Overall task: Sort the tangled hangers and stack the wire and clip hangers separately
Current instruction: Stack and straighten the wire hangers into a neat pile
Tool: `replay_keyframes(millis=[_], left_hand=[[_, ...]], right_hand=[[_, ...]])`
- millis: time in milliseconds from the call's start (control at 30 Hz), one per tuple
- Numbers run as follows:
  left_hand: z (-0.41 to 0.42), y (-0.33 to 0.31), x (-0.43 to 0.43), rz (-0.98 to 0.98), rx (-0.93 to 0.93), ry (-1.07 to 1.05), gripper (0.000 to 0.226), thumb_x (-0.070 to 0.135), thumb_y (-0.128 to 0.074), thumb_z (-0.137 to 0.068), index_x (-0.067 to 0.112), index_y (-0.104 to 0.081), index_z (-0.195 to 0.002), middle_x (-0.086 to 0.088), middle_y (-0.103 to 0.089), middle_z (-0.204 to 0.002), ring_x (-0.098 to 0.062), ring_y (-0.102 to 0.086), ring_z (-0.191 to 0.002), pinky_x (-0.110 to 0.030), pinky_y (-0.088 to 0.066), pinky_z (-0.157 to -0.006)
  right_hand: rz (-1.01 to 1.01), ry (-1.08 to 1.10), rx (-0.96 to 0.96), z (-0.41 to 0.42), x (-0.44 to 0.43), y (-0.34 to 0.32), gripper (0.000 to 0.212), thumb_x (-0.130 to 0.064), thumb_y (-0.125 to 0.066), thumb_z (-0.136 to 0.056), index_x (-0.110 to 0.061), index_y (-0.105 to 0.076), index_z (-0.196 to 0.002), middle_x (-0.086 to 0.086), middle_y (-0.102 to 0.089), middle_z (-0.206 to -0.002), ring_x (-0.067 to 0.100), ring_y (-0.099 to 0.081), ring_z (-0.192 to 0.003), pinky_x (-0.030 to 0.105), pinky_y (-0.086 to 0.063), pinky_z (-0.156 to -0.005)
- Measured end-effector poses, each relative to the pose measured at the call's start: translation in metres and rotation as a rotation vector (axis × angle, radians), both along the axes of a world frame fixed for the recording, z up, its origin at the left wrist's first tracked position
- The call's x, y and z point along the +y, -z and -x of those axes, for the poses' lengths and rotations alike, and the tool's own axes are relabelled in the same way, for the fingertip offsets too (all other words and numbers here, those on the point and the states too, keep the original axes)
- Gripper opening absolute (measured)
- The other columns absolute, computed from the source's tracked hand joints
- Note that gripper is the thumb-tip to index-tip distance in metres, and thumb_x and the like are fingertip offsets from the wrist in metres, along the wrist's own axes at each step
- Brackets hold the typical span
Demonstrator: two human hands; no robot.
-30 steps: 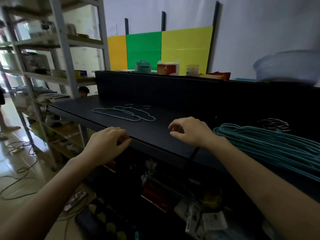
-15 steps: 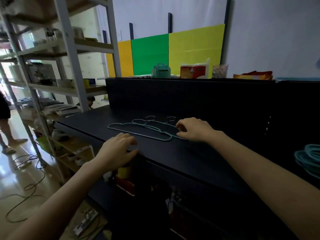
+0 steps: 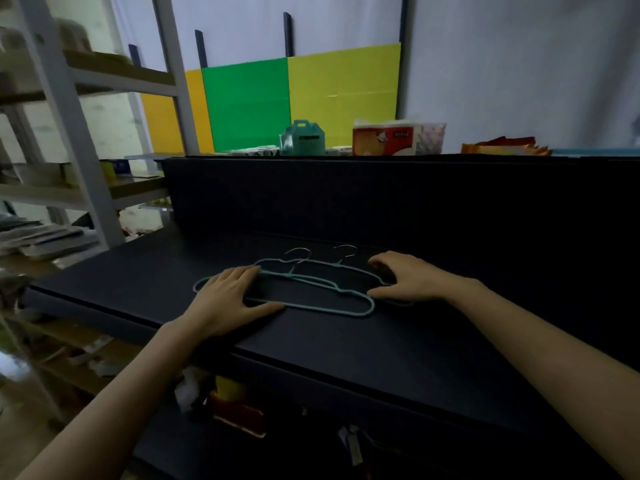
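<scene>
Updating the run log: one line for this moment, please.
left hand: flat on hangers | right hand: on hangers' right end | hangers: overlapping on shelf

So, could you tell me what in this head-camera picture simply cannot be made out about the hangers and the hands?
- Left end of the teal wire hangers: partly covered by the left hand.
- Right end: under the right hand; whether the fingers grip it cannot be told.
- Exact hanger count: the overlapping wires blur; two metal hooks show.
- Clip hangers: none in view.
- Shelf below the black table: too dark and blurred to identify its contents.
</scene>
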State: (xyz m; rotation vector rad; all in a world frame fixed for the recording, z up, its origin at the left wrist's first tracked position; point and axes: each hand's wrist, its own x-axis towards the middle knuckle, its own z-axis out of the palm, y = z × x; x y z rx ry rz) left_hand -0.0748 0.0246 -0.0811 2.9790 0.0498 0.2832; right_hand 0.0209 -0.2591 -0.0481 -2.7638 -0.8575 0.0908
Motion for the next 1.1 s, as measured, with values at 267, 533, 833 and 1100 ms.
replay_keyframes(millis=[267, 533, 833, 1100], left_hand=[[-0.039, -0.002, 0.039, 0.038, -0.008, 0.318, 0.116, 0.097, -0.024, -0.047, 0.025, -0.037, -0.137, 0.009, -0.041, -0.128, -0.007, -0.038, -0.118, -0.024, -0.034, -0.101], [-0.045, -0.002, 0.068, 0.030, -0.079, 0.583, 0.097, 0.089, -0.031, -0.061, 0.025, -0.044, -0.133, 0.014, -0.047, -0.121, 0.000, -0.042, -0.108, -0.020, -0.038, -0.097], [-0.036, -0.006, 0.092, -0.040, -0.187, 0.563, 0.097, 0.091, -0.026, -0.056, 0.026, -0.054, -0.123, 0.013, -0.057, -0.114, -0.003, -0.051, -0.104, -0.016, -0.040, -0.083], [-0.024, -0.009, 0.124, -0.010, -0.204, 0.530, 0.097, 0.093, -0.028, -0.053, 0.028, -0.055, -0.120, 0.017, -0.056, -0.105, 0.001, -0.051, -0.094, -0.016, -0.043, -0.077]], right_hand=[[-0.074, 0.129, 0.136, -0.001, 0.015, 0.006, 0.074, -0.045, -0.060, -0.085, -0.016, -0.028, -0.145, 0.001, -0.035, -0.149, 0.015, -0.037, -0.134, 0.024, -0.030, -0.107], [-0.106, 0.221, 0.143, 0.004, 0.034, 0.012, 0.076, -0.053, -0.056, -0.085, -0.020, -0.027, -0.146, -0.001, -0.030, -0.152, 0.015, -0.030, -0.138, 0.027, -0.026, -0.111], [-0.140, 0.334, 0.156, 0.008, 0.053, 0.015, 0.072, -0.053, -0.052, -0.087, -0.019, -0.029, -0.146, 0.001, -0.029, -0.153, 0.018, -0.027, -0.140, 0.031, -0.024, -0.113], [-0.141, 0.383, 0.131, 0.009, 0.076, 0.018, 0.086, -0.061, -0.061, -0.076, -0.021, -0.030, -0.145, 0.004, -0.030, -0.151, 0.019, -0.026, -0.139, 0.036, -0.026, -0.114]])
